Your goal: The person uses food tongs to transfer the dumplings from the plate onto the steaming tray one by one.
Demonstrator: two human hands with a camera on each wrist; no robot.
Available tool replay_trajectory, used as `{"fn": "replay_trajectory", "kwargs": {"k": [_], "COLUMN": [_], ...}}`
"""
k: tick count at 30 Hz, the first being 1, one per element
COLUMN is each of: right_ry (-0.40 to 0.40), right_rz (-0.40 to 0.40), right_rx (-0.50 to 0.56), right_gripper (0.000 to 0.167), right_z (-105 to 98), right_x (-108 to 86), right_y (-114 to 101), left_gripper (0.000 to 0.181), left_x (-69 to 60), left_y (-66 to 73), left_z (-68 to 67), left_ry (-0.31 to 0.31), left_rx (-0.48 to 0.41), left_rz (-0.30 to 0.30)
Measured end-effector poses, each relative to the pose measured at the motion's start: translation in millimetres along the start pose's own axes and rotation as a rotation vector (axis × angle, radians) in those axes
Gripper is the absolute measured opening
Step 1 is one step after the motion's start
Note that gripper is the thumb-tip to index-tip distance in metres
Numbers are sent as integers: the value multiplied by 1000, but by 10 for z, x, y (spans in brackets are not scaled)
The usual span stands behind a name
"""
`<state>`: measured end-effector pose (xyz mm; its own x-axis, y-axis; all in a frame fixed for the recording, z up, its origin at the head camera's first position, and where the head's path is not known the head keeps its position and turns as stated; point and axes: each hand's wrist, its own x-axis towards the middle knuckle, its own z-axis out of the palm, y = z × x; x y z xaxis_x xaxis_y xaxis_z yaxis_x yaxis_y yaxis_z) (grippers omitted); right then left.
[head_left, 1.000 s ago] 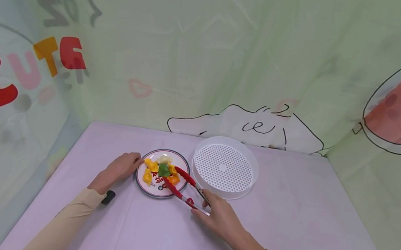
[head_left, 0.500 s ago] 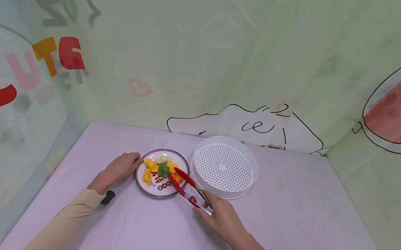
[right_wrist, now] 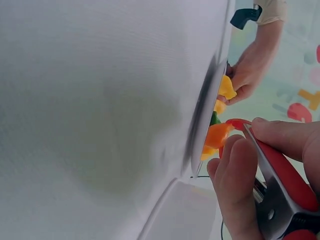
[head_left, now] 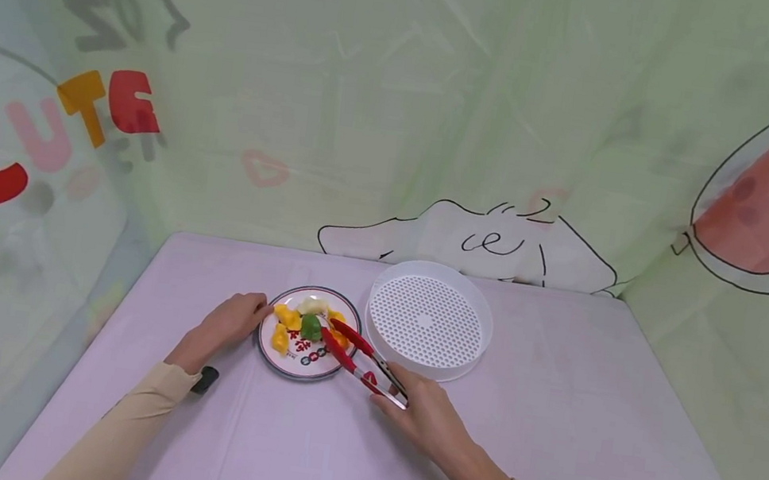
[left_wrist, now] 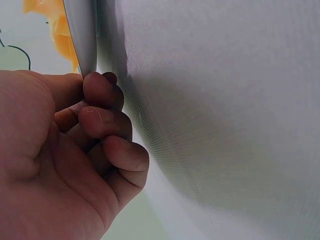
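Note:
My left hand (head_left: 235, 319) pinches the left rim of a round plate (head_left: 303, 372) between thumb and fingers, plain in the left wrist view. On the plate lie several dumpling-shaped pieces: yellow ones (head_left: 280, 338), a whitish one (head_left: 314, 306), a green one (head_left: 311, 328) and an orange one (right_wrist: 218, 135). Red-tipped metal tongs (head_left: 368, 374) are gripped in my right hand (head_left: 434, 418). Their two red tips are spread over the plate's right side, around the orange piece and just right of the green one. Whether the tips touch the orange piece is unclear.
A white round steamer tray (head_left: 428, 321) with a holed base stands close to the plate's right side. Pale cloth covers the table (head_left: 300, 454). Printed curtains (head_left: 371, 110) rise behind it and at both sides.
The tongs' tips have shifted right, from around the green piece to around the orange one. My left hand stays on the plate's rim.

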<state>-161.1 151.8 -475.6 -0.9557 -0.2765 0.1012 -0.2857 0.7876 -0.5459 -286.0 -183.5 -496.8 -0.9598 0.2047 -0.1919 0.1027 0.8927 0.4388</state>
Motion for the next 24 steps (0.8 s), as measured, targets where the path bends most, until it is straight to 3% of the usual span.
{"fn": "replay_trajectory", "kwargs": {"k": [7, 24], "right_ry": [46, 66], "right_rz": [-28, -64], "right_rx": [16, 4], "right_gripper": [39, 35], "right_z": [-60, -62], "right_x": [-13, -20], "right_y": [-19, 46], "left_gripper": [25, 25], "left_x": [3, -8], "left_y": [-5, 5], "left_z": [17, 3], "left_ry": [3, 3], "left_rx": [3, -4], "left_rz": [-12, -5]}}
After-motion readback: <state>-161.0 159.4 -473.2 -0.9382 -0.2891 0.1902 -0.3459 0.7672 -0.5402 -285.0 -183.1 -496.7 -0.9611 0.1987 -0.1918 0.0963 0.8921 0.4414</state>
